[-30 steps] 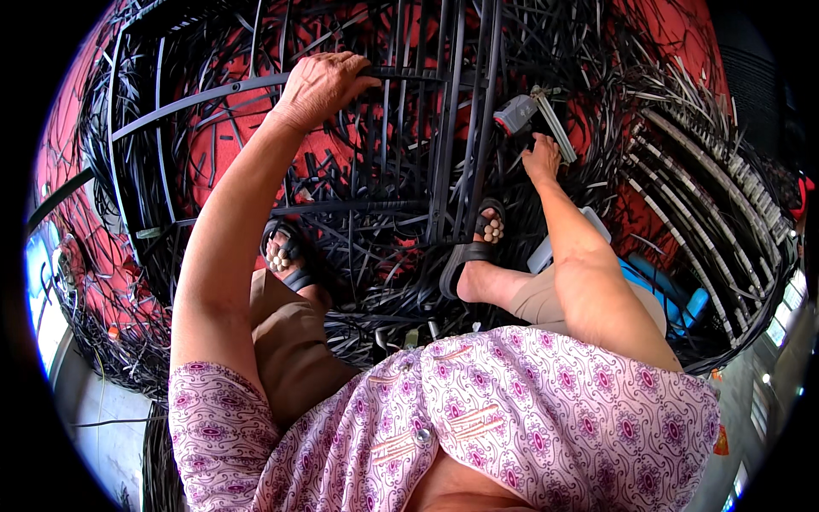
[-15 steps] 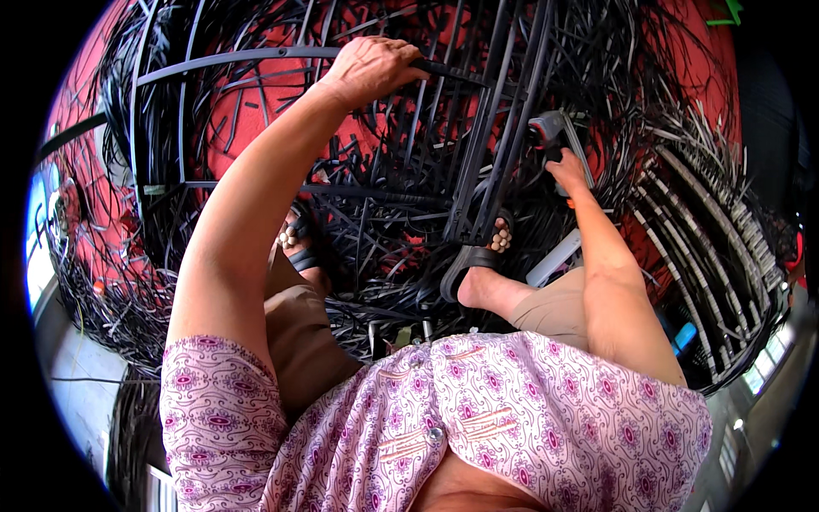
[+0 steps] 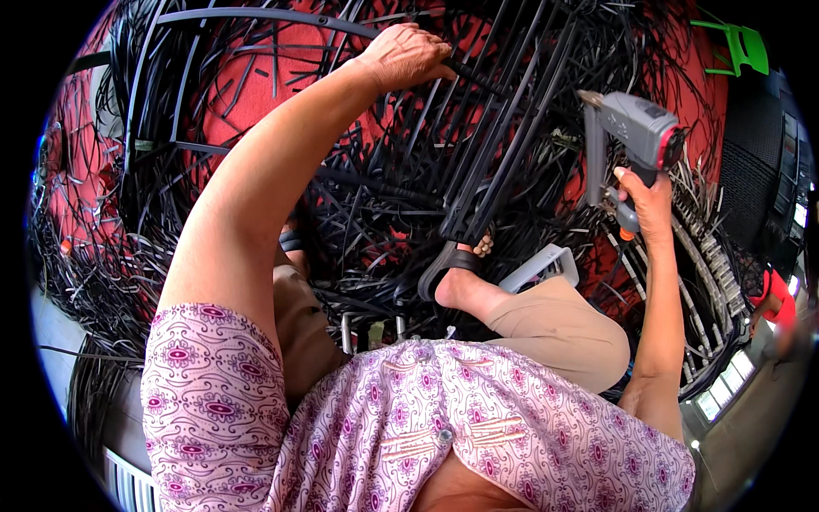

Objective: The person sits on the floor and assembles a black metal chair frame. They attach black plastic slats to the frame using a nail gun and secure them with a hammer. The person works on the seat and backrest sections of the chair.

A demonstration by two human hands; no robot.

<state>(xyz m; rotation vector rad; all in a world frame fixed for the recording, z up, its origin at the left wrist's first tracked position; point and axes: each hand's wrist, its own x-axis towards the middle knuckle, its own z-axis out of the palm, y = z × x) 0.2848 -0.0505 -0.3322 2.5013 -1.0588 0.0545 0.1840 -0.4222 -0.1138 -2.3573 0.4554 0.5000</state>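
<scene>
My left hand [image 3: 405, 58] is wrapped over a curved dark bar of a metal frame [image 3: 256, 14], which stands tilted before my legs. Several long, straight dark bars [image 3: 503, 128] of the frame run side by side to the right of that hand. Off to the right, my right hand [image 3: 646, 203] grips a grey and red staple gun [image 3: 636, 118] by its black handle. The gun is held up, apart from the frame, its nose toward the far left. An orange piece shows at the lower end of its handle.
Heaps of loose black flat strips [image 3: 367, 239] cover much of the red ground sheet [image 3: 281, 55] around my sandalled feet [image 3: 456, 277]. A white plastic tray [image 3: 539, 266] lies by my right leg. Pale banded curved rods [image 3: 704, 273] are at right; a green chair [image 3: 744, 47] stands far right.
My right hand has lifted the staple gun up and to the right, away from the frame. The left hand and frame have shifted slightly to the right and up in view.
</scene>
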